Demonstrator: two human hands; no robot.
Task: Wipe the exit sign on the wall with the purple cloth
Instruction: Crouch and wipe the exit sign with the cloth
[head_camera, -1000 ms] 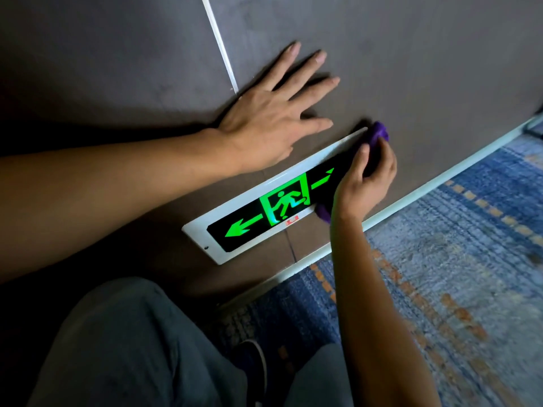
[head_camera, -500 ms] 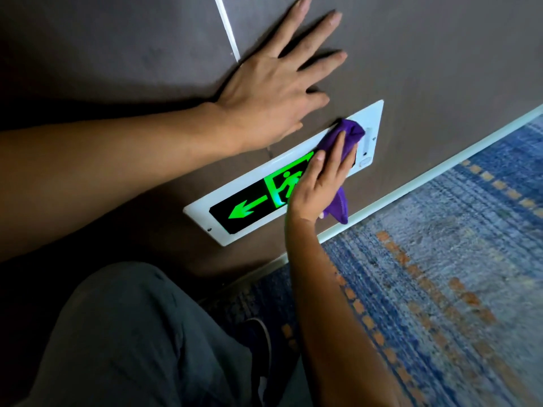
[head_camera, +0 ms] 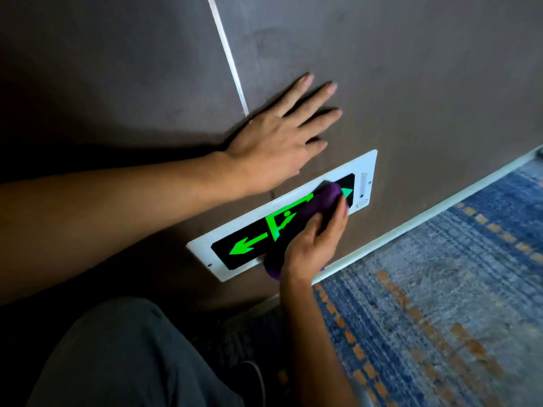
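Exit sign [head_camera: 244, 245]: right hand [head_camera: 316, 245] presses purple cloth [head_camera: 320, 201] on it

A purple cloth [head_camera: 318, 205] covered part of a white-framed exit sign [head_camera: 364, 163] with green symbols on black, set in a grey-brown wall [head_camera: 411, 69] above blue carpet [head_camera: 440, 304] dashed with orange.

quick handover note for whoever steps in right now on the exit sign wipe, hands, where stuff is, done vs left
Left hand: flat on the wall above the sign, fingers spread, holding nothing.
Right hand: grips the purple cloth and presses it on the exit sign, right of centre.
Done: wiping is under way; how much is already clean cannot be told.
Left: probably the left arrow end, the uncovered right end and the white frame.
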